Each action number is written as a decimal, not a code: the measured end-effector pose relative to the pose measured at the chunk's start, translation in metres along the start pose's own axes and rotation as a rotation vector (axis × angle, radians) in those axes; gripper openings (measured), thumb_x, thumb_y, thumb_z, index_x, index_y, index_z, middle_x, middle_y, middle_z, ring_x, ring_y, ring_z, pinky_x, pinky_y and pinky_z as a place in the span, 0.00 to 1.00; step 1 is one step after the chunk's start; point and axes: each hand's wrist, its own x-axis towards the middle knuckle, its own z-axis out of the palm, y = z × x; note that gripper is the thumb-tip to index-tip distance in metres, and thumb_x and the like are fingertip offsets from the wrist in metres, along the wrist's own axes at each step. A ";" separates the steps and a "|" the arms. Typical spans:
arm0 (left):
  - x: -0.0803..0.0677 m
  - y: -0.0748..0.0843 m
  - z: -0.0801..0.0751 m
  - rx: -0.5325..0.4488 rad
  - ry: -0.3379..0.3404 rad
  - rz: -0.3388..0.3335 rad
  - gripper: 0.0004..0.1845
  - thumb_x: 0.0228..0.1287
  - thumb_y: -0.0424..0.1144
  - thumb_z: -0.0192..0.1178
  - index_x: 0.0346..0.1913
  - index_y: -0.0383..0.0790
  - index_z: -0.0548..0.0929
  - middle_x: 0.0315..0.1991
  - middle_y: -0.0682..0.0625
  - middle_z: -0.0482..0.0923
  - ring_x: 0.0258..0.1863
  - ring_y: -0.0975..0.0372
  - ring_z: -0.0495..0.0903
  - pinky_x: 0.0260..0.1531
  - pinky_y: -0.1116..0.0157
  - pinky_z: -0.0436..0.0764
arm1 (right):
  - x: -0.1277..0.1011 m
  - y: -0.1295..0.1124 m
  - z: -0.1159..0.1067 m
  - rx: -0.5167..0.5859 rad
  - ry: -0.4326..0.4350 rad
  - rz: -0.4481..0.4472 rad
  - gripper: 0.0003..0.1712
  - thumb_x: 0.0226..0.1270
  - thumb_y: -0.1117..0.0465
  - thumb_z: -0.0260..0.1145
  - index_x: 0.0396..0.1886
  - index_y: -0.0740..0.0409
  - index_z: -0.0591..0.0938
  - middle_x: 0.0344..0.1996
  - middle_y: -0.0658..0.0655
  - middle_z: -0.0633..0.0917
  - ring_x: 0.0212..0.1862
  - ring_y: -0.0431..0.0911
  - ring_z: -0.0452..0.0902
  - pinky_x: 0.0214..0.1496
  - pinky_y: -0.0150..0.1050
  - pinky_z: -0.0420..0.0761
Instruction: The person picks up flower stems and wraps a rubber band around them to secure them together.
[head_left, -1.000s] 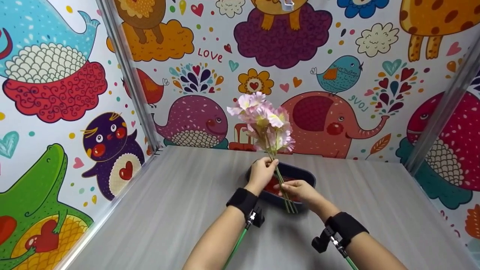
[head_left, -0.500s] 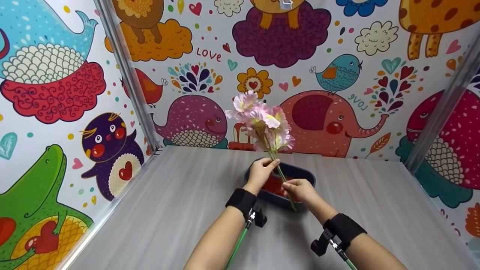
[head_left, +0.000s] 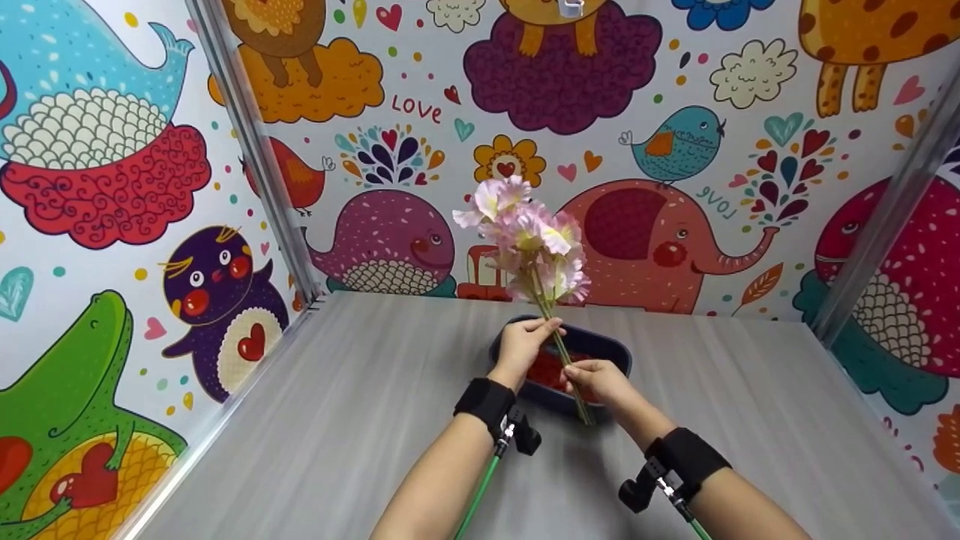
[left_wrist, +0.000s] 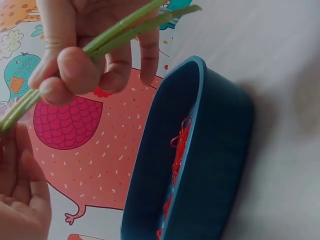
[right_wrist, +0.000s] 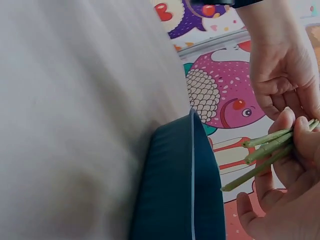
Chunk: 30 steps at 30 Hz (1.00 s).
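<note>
1. Pinching a bunch of pink flowers (head_left: 525,231) with both hands here, blooms up top and leaning left, cut ends angled down toward the person
2. Left hand (head_left: 520,347) has the green stems (head_left: 559,348) between thumb and fingers, a bit below the petals
3. Right hand (head_left: 604,379) is lower down on those same stems, thumb and fingertips pinching them, and the right wrist view shows at least three ends poking out past the grip
4. So yeah, neither hand has let go, both are grasping the bunch
5. Seen from the head, the stems cross over a dark blue container (left_wrist: 216,145), and in the wrist views the cut ends are up in the air, not touching it
6. There's a tangle of red strands (head_left: 544,370) inside the container, which sits on a grey table (head_left: 352,397)
7. Both wrists have black straps (head_left: 483,403) with green cables (head_left: 478,491) running off them
8. Walls behind are covered in cartoon animals, with a coral elephant (head_left: 645,255) just right of the blooms
</note>
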 end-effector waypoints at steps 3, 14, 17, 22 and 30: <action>0.000 -0.001 0.000 -0.065 -0.023 -0.021 0.18 0.65 0.45 0.63 0.35 0.30 0.88 0.31 0.48 0.87 0.35 0.67 0.81 0.45 0.67 0.79 | -0.002 0.002 -0.003 0.065 -0.070 -0.017 0.16 0.75 0.65 0.52 0.29 0.56 0.83 0.20 0.43 0.81 0.27 0.34 0.76 0.39 0.30 0.77; -0.002 -0.005 -0.005 -0.284 -0.170 -0.114 0.17 0.68 0.42 0.60 0.48 0.29 0.85 0.37 0.47 0.86 0.39 0.60 0.84 0.51 0.58 0.81 | -0.002 0.010 -0.007 0.259 -0.298 -0.040 0.21 0.77 0.66 0.47 0.28 0.49 0.83 0.22 0.42 0.81 0.29 0.33 0.74 0.42 0.31 0.71; -0.002 -0.006 -0.005 -0.274 -0.158 -0.092 0.17 0.66 0.41 0.62 0.46 0.28 0.85 0.33 0.49 0.87 0.37 0.62 0.85 0.48 0.59 0.82 | -0.002 0.010 -0.007 0.246 -0.300 -0.023 0.21 0.77 0.66 0.47 0.28 0.49 0.83 0.22 0.41 0.81 0.29 0.33 0.75 0.42 0.31 0.72; 0.000 -0.005 -0.005 -0.236 -0.119 -0.061 0.15 0.64 0.39 0.64 0.41 0.27 0.86 0.26 0.54 0.85 0.32 0.65 0.83 0.45 0.62 0.82 | -0.002 0.010 -0.007 0.219 -0.303 -0.007 0.20 0.76 0.65 0.49 0.28 0.47 0.84 0.22 0.41 0.82 0.30 0.33 0.76 0.45 0.33 0.73; 0.000 0.002 -0.008 -0.076 -0.055 -0.064 0.16 0.62 0.39 0.66 0.39 0.24 0.87 0.25 0.51 0.87 0.24 0.71 0.79 0.32 0.71 0.79 | -0.002 0.005 -0.009 0.018 -0.240 -0.014 0.18 0.77 0.62 0.50 0.31 0.54 0.84 0.21 0.41 0.82 0.31 0.35 0.77 0.45 0.33 0.75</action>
